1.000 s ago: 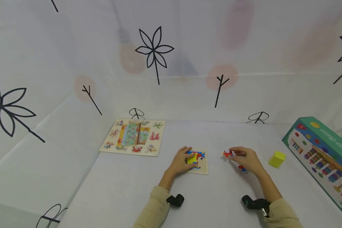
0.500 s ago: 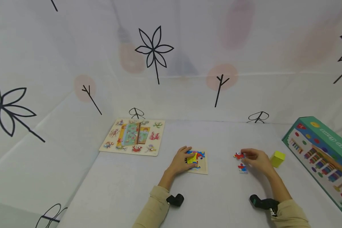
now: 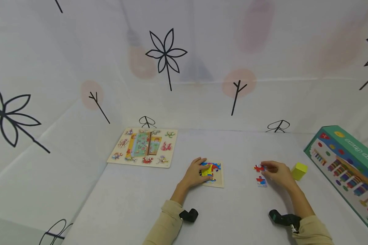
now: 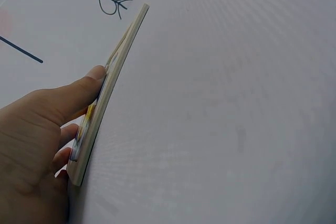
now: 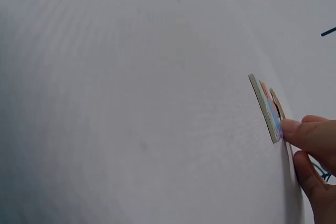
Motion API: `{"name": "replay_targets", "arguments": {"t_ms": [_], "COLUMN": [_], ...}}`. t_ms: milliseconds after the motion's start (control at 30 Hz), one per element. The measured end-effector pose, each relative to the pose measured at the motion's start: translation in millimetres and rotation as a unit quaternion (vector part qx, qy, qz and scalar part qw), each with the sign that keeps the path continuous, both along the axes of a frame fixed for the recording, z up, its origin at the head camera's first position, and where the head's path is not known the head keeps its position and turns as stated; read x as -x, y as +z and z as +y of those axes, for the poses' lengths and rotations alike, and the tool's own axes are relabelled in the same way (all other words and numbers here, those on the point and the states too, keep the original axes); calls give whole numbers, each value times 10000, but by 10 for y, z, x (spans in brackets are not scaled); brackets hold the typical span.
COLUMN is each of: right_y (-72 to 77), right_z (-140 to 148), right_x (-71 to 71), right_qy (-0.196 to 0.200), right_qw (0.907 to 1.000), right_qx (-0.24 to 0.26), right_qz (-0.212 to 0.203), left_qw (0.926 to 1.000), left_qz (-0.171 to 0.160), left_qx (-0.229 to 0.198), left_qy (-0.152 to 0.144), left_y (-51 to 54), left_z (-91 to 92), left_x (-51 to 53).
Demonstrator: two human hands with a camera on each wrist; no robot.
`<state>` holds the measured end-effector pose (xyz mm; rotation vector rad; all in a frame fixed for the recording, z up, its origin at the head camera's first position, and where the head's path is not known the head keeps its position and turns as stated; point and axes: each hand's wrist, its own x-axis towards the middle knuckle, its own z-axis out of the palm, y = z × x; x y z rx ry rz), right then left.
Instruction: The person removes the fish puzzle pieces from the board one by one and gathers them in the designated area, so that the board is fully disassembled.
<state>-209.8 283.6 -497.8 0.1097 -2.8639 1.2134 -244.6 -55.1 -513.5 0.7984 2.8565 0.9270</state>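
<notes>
My left hand (image 3: 192, 173) rests on a small wooden jigsaw board (image 3: 220, 183) with a bright yellow, red and blue picture, its fingers spread over the left part. In the left wrist view, the thumb of my left hand (image 4: 37, 124) lies along the top of the board (image 4: 113, 90), which is seen edge-on. Farther right, my right hand (image 3: 276, 173) pinches the right side of a red puzzle piece (image 3: 258, 168) close to the table. Just nearer lies a blue and red puzzle piece (image 3: 261, 182). My fingers hide part of the board's picture.
A yellow block (image 3: 299, 170) sits right beside my right hand. The large green game box (image 3: 343, 166) stands along the right side. At the back left lies a wooden sea-animal puzzle board (image 3: 171, 157). A white patterned cloth wall (image 3: 202, 105) rises behind the table.
My right hand has moved right and slightly nearer with the red puzzle piece, now low beside the blue and red piece. My left hand stays where it was on the board.
</notes>
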Motion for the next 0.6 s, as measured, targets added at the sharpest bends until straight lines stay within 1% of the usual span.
{"name": "replay_targets", "arguments": {"t_ms": [200,367,600], "right_y": [10,11,20], "right_z": [-6,-3,2], "right_x": [-15,-17,-21], "right_qy": [-2,23,43], "right_qw": [10000,10000,10000], "right_qx": [-9,-2,-13], "right_qz": [-68,-27,-58], "left_qw": [10000,10000,9999], "left_qz": [-32,8,10], "left_qx": [-36,-13,-100], "left_qy": [24,39,54], "left_y": [9,19,34], "left_z": [0,-1,-1], "left_x": [-6,-26,-39]}}
